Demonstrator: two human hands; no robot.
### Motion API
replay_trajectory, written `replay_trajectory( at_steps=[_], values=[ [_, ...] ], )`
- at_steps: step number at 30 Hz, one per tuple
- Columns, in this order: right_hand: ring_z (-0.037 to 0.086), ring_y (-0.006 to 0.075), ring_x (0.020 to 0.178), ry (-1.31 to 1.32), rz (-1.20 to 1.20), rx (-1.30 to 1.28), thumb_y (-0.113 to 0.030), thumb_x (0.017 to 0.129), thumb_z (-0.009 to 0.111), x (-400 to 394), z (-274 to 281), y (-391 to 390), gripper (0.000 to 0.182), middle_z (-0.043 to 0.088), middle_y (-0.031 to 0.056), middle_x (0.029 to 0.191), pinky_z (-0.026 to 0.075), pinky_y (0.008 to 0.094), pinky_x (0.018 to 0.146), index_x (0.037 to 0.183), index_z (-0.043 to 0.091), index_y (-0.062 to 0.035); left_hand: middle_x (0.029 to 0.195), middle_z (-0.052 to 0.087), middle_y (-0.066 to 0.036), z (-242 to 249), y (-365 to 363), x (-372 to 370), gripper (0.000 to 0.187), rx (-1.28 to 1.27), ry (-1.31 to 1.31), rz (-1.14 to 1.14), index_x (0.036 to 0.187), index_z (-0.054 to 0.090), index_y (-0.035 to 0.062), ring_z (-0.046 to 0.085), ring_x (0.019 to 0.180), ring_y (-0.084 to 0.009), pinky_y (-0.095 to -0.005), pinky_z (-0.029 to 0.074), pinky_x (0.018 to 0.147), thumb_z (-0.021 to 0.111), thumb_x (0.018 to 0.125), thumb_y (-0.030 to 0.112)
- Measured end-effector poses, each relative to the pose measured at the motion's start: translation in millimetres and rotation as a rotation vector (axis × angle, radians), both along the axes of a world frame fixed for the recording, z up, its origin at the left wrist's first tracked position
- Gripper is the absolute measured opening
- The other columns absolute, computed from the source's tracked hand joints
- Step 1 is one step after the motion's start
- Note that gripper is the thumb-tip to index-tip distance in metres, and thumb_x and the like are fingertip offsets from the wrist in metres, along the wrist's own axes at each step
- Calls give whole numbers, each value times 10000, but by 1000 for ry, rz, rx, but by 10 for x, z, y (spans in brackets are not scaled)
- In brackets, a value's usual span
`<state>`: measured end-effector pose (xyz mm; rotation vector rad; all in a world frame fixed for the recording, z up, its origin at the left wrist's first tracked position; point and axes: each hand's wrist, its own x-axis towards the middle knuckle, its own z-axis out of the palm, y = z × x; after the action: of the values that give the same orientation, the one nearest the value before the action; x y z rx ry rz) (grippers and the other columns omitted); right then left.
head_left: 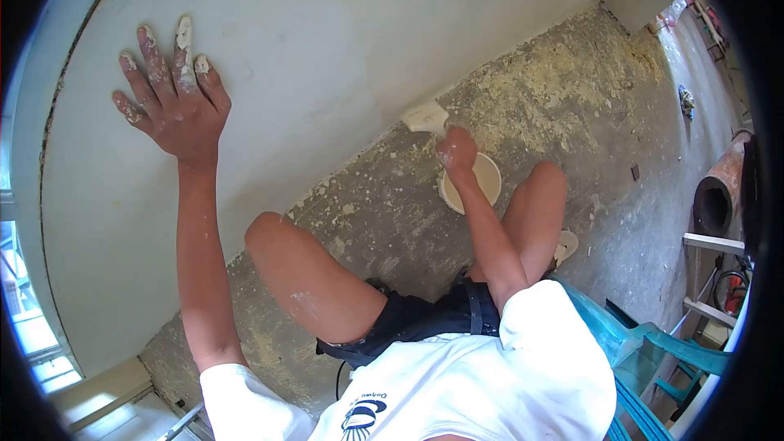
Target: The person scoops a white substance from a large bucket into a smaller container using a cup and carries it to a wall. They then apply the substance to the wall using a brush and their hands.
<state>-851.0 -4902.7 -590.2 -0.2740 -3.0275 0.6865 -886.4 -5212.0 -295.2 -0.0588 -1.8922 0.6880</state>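
Note:
My left hand lies flat against the pale plastered wall, fingers spread and smeared with white plaster. My right hand is closed around the handle of a broad putty knife whose white-coated blade sits at the foot of the wall. Right under that hand stands a white bucket on the floor, between my bare knees.
The concrete floor is rough and spattered with plaster crumbs. A teal plastic chair is behind me at the right. A clay pipe lies further right, beside a white frame. A window edge is at the left.

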Motion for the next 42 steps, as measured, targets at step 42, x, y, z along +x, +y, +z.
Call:
replay_trajectory(
  at_steps=[42],
  values=[
    [583,229,659,615,-13,-380,-179,734,661,349,2932,237,269,605,134,774,447,327,590,943,637,-11,1360,363,-3,98,32,121,387,129,-99,-186,1185,528,235,299,1263,-250,-473,118,1042,448,811,294]
  ],
)
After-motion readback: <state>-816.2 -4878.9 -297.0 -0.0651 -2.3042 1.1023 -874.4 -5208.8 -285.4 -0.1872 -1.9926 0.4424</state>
